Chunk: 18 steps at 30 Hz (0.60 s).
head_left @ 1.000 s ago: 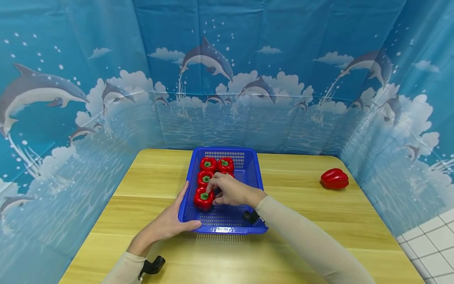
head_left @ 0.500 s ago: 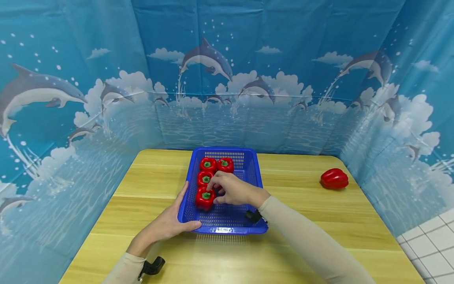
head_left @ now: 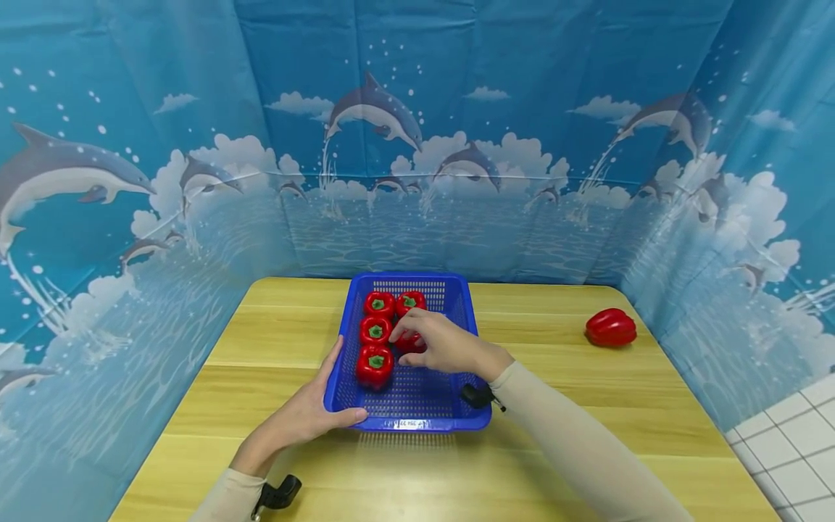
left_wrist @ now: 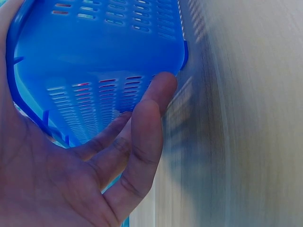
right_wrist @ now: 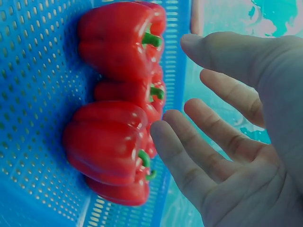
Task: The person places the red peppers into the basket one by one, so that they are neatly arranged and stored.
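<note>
A blue perforated basket (head_left: 417, 424) on the table holds several red bell peppers with green stems, set in two columns toward its left and back. The left hand (head_left: 309, 413) grips the basket's near-left corner, thumb over the front rim and fingers around the outer wall (left_wrist: 94, 109). Above the peppers hovers the right hand (head_left: 446, 344), fingers loosely bent and spread, nothing between them. It is apart from the near-left bell pepper (head_left: 375, 366) and partly covers another bell pepper (head_left: 409, 342). In the right wrist view its fingers (right_wrist: 170, 142) show beside the pepper stems.
One more red bell pepper (head_left: 610, 328) lies on its side at the table's right. The wooden table (head_left: 541, 312) backs onto a blue dolphin-print curtain (head_left: 417, 225). White tiles (head_left: 789, 442) show at the lower right.
The right hand has let go of the near-left bell pepper and drawn away to the right. The left hand stays at the basket corner. The view has shifted slightly.
</note>
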Motion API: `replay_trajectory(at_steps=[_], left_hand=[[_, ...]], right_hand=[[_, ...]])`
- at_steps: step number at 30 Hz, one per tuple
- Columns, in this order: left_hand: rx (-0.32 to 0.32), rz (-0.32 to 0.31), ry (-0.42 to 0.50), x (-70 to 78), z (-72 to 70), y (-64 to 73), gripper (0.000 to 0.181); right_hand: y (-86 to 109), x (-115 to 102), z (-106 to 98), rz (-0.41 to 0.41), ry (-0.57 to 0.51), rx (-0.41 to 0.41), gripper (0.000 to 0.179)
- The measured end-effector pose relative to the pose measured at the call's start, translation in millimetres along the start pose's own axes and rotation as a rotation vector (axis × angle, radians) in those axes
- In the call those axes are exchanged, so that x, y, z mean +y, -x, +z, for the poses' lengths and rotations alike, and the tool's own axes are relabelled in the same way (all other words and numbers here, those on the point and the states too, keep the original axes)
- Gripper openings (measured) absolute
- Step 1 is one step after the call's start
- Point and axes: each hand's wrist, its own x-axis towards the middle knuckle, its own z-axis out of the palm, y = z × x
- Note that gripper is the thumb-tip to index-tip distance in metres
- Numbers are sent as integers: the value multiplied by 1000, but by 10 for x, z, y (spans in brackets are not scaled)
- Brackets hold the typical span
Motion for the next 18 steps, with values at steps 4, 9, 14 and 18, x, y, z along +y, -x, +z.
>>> replay_trajectory(at_steps=[4,9,14,18], left_hand=[[0,2,2,-8,3,9,136],[-7,21,22,-20,9,7,136],[-5,17,3,-14,2,4,136],[1,9,-15,-2,-3,3,137]], right_hand=[[44,3,-62,-5,-13,13,38],[111,28,-127,4,-1,46,36],[234,62,-200,42,-25,89,35],[351,110,-265,67,-54,121,32]])
